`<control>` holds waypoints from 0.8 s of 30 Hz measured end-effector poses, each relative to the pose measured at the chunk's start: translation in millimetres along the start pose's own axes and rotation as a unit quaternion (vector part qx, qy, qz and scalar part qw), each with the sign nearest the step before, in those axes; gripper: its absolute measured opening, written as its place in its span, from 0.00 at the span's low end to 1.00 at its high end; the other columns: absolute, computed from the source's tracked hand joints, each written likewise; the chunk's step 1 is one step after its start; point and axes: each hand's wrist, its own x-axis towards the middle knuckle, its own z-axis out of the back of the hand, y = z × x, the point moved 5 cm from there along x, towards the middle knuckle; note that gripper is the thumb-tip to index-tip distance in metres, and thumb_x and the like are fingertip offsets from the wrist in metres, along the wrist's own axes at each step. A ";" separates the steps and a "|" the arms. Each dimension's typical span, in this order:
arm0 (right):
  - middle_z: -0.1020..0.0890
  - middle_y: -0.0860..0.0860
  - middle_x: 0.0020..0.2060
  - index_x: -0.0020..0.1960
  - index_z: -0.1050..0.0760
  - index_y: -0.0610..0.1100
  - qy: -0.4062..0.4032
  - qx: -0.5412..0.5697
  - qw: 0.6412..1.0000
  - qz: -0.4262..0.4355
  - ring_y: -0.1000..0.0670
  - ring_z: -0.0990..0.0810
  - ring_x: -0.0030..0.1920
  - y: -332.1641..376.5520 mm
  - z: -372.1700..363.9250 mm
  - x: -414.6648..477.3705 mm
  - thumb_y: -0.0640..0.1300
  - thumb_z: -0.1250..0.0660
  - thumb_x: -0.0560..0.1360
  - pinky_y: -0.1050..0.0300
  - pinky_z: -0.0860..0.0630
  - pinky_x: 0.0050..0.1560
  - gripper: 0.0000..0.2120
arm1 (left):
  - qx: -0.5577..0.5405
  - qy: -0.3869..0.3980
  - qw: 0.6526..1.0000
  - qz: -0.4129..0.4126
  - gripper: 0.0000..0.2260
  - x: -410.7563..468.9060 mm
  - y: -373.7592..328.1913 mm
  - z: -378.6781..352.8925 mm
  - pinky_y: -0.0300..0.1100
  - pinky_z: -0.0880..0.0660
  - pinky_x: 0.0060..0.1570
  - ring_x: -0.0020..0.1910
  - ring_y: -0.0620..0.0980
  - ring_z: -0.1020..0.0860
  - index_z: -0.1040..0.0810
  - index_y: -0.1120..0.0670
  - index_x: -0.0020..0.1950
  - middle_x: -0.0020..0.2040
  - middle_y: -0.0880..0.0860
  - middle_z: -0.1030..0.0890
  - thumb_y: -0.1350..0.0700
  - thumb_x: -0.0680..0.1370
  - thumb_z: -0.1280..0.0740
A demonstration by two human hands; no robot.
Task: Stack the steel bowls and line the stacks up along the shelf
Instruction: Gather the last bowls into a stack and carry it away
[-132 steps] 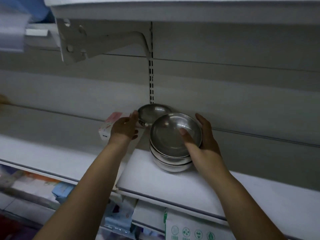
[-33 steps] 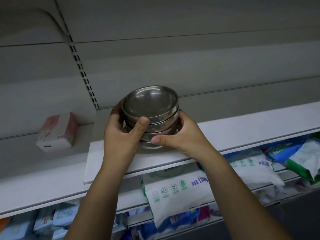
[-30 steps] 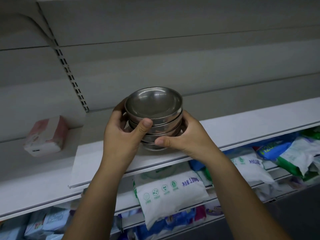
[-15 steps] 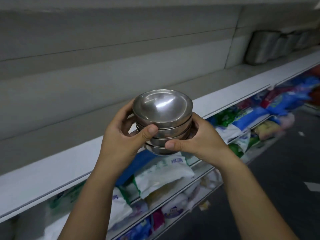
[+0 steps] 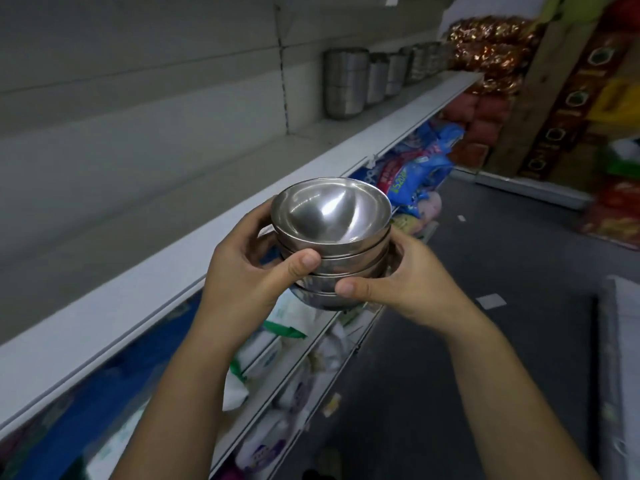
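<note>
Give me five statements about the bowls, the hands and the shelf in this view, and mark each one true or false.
1. Both hands hold the stack of steel bowls. True: the left hand and the right hand grip it from either side.
2. The stack rests on the shelf. False: it is held in the air, in front of the shelf edge.
3. Taller stacks of steelware stand further along the shelf. True.
4. The top bowl holds food. False: it is empty and shiny.
5. The stretch of shelf just beside the hands is crowded with bowls. False: no bowls stand there.
</note>
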 end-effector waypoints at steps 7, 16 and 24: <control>0.16 0.52 0.61 0.67 0.25 0.48 -0.066 -0.004 0.998 -0.015 0.51 0.19 0.63 -27.0 97.6 38.7 0.46 0.14 0.60 0.46 0.24 0.67 0.38 | -0.028 0.070 0.997 -0.001 0.32 92.1 32.2 -86.4 0.42 0.20 0.54 0.63 0.48 0.19 0.23 0.50 0.69 0.62 0.46 0.16 0.59 0.66 0.19; 0.18 0.49 0.61 0.65 0.24 0.51 -0.140 -0.009 0.990 -0.026 0.51 0.17 0.60 -47.5 219.0 152.5 0.52 0.13 0.56 0.43 0.17 0.57 0.40 | -0.069 0.131 0.989 -0.019 0.33 256.4 65.2 -176.8 0.40 0.21 0.55 0.64 0.48 0.20 0.24 0.50 0.70 0.65 0.47 0.18 0.51 0.66 0.22; 0.17 0.52 0.62 0.68 0.26 0.50 -0.190 0.007 0.981 -0.026 0.51 0.19 0.64 -92.6 313.0 222.0 0.51 0.14 0.57 0.44 0.23 0.66 0.42 | -0.081 0.189 0.979 0.009 0.27 360.9 103.8 -256.5 0.38 0.22 0.55 0.65 0.49 0.20 0.24 0.51 0.70 0.64 0.48 0.18 0.54 0.72 0.23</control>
